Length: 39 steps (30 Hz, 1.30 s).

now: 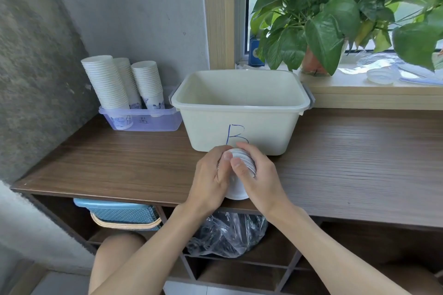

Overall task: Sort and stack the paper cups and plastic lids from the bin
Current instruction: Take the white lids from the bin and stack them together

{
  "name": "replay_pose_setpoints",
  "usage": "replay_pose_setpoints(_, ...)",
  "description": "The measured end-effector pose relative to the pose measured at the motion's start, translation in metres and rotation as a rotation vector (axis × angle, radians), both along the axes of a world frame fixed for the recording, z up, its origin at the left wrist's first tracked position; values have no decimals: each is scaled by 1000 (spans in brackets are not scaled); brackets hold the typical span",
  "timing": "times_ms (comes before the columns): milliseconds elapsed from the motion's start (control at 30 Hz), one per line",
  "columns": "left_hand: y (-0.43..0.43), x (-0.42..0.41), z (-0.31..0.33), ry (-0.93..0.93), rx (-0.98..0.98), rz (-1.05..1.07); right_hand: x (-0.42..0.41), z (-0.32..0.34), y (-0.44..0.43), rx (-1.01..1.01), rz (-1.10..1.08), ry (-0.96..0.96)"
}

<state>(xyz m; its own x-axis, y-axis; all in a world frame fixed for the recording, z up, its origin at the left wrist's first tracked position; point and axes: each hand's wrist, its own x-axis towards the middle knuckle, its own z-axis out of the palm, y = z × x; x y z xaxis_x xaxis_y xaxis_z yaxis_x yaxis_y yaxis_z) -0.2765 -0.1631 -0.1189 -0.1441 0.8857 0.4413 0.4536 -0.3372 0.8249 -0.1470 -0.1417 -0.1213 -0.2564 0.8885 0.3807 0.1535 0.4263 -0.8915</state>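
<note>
Broadly, a brown wooden tabletop [347, 151] carries everything. The biggest container is a pale bin [263, 132] marked with a blue letter B, standing at the middle. Only bare inner walls show, and its near wall hides the bottom. Left of it, touching the bin's side, sits a shallow clear purple tray [165, 123] holding three tall stacks of paper cups [107, 79], rims down, leaning against one another by the grey wall. On the windowsill to the right lie clear plastic lids [381, 76], blurred.

Just in front of the bin, a short stack of nested cups [243, 160] is tilted with its rims toward the bin and its white base toward the tabletop's front edge. The left hand [211, 175] grips its left side and the right hand [261, 175] its right, fingers curled round it, thumbs on top.
</note>
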Motion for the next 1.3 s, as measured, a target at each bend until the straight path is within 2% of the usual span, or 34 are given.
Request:
replay_pose_setpoints(133,1,19,6,-447,-108,64,-3,0,3,159,-128,-4)
replay_pose_setpoints(200,2,26,8,-545,-130,106,-3,2,4,180,-160,-2)
replay_pose_setpoints(367,6,29,3,-464,-73,281,-6,4,8,123,-127,-17)
replay_pose_setpoints(567,8,28,-3,-406,-85,254,-14,-2,16,189,-262,-42)
replay_pose_setpoints(767,6,33,-3,-429,-59,303,-16,-5,14,251,-330,-34)
replay_pose_setpoints(1167,-4,36,10,-406,-105,354,-18,-6,10,282,-333,-8)
replay_pose_setpoints(1300,-2,34,8,-348,-116,344,-18,-5,10,290,-353,-25)
